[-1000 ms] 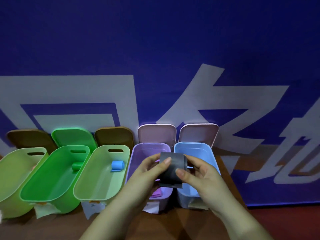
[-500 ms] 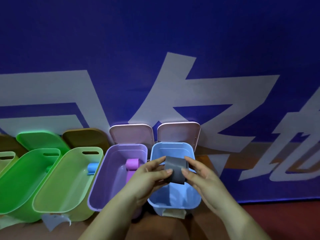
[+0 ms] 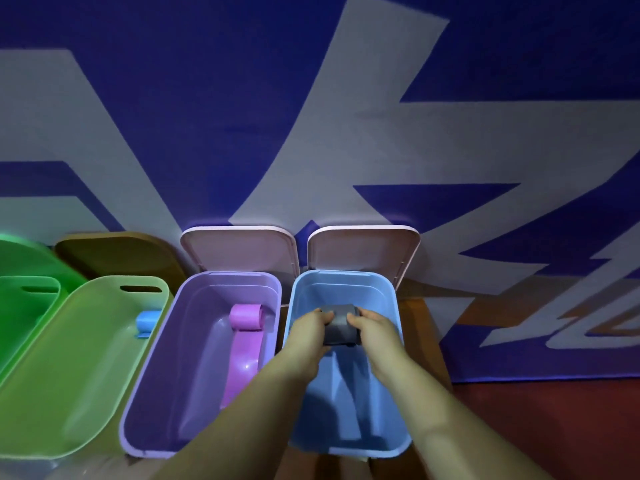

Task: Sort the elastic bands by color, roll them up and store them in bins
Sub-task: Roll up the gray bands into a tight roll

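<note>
Both hands reach into the blue bin [image 3: 391,341]: the left hand [image 3: 310,329] and right hand [image 3: 372,327] each pinch a side of the rolled grey elastic band [image 3: 341,323], held inside near the bin's far end.

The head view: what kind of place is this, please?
Probably a staged sorting station indoors, not a home. Open bins stand in a row, among them a purple bin and a blue bin, against a printed blue banner. Both hands hold a grey band.

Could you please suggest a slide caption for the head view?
Both hands, left and right, lower a rolled grey band into the blue bin, beside the purple bin.
</note>
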Tool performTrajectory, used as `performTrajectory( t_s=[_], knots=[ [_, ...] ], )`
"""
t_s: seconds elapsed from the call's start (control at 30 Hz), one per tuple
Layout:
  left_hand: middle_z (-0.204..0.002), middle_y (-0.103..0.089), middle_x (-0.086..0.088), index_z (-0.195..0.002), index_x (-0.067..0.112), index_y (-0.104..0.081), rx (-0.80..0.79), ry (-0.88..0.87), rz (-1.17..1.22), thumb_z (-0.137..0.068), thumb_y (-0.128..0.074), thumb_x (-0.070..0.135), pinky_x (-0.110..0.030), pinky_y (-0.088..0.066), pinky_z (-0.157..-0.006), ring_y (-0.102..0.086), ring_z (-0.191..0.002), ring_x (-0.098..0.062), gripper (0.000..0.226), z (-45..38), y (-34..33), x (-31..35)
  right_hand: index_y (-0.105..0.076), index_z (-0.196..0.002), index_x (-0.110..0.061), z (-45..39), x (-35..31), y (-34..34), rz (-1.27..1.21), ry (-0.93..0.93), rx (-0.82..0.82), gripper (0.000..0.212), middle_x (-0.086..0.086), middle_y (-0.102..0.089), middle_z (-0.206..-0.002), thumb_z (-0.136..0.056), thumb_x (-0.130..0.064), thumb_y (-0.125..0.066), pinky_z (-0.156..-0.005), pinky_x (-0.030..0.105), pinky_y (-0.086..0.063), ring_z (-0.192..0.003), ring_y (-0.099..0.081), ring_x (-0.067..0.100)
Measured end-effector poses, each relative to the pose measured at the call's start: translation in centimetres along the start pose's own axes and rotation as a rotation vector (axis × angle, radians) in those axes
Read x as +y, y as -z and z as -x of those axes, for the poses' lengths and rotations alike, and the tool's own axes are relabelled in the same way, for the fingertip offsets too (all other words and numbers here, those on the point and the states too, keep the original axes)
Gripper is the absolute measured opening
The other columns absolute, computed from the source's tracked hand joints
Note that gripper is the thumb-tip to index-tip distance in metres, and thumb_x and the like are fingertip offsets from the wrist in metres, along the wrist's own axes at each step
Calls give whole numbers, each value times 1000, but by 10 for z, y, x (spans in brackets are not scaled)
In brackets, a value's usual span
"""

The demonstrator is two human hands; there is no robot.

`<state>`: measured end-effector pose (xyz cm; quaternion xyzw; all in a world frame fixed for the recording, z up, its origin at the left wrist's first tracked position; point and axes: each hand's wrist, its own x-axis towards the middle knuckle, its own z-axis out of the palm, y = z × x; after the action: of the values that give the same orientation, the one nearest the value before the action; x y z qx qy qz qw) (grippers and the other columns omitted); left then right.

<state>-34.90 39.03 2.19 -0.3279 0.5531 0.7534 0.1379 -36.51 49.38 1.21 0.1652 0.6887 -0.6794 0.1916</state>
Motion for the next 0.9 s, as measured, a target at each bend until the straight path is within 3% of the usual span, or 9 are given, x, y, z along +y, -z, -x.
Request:
performTrajectory(
  t_s=[0.1,0.17,0.33,0.4,0.53,0.67,0.73,0.8,0.9],
  knots=[
    [-101,-63,-17,-85,9,-61,73,63,3,-90,-47,10,-45,-46,-98,-59,-101,-33,14,-21,-10,-8,-61,-99,-15,-22,11,-5,-41,-123,100,14,12,-62,-102,-90,-11,-50,-85,36,-45,-95,-57,29],
    [-94,-62,-16,-75,9,-58,111,94,-10,-89,-48,11,-44,-46,-97,-59,-98,-33,18,-30,-17,-12,-61,-82,-11,-33,19,-8,-68,-196,182,12,15,-64,-100,-87,-15,-51,-83,37,-45,-92,-58,30],
    [-55,-55,-8,-60,6,-50,161,168,3,-93,-42,7,-25,-39,-54,-47,-59,-20,33,-49,-27,-15,-60,-74,-9,-58,33,-14,-111,-247,232,17,18,-67,-97,-86,-12,-49,-93,46,-48,-92,-61,34],
    [-58,-50,-7,-60,6,-48,152,170,3,-94,-40,6,-23,-34,-50,-43,-56,-17,35,-52,-28,-16,-59,-76,-10,-61,37,-16,-118,-251,248,17,17,-64,-94,-88,-12,-48,-94,46,-47,-92,-59,33],
    [-70,-52,-8,-76,8,-57,115,167,38,-93,-38,3,-26,-41,-62,-51,-70,-23,25,-59,-25,-24,-63,-94,-10,-66,43,-21,-169,-248,263,19,19,-62,-99,-91,-10,-45,-93,42,-45,-95,-56,32],
    [-78,-57,-6,-132,4,-47,82,79,-47,-92,-37,-1,-28,-43,-71,-54,-72,-17,41,-64,-22,-26,-43,-136,-10,-63,46,-23,-103,-167,233,39,19,-58,-117,-97,-7,-41,-89,37,-45,-98,-56,32],
    [-95,-62,-9,-133,6,-45,82,51,-89,-93,-38,2,-26,-45,-70,-56,-79,-17,41,-63,-23,-27,-41,-138,-10,-63,48,-23,12,-135,221,41,17,-55,-129,-98,-12,-43,-97,40,-44,-113,-55,35],
    [-121,-59,-15,-131,9,-49,138,24,-188,-92,-41,14,-34,-48,-88,-58,-101,-25,40,-66,-26,-32,-40,-140,-15,-63,47,-23,58,-145,218,43,13,-54,-132,-98,-18,-45,-100,40,-43,-117,-53,32],
    [-123,-57,-15,-123,14,-57,233,14,-312,-94,-41,25,-38,-45,-98,-55,-112,-30,35,-68,-26,-36,-42,-140,-16,-64,46,-22,128,-129,198,45,13,-55,-131,-97,-25,-48,-101,42,-42,-117,-52,32]
  ],
)
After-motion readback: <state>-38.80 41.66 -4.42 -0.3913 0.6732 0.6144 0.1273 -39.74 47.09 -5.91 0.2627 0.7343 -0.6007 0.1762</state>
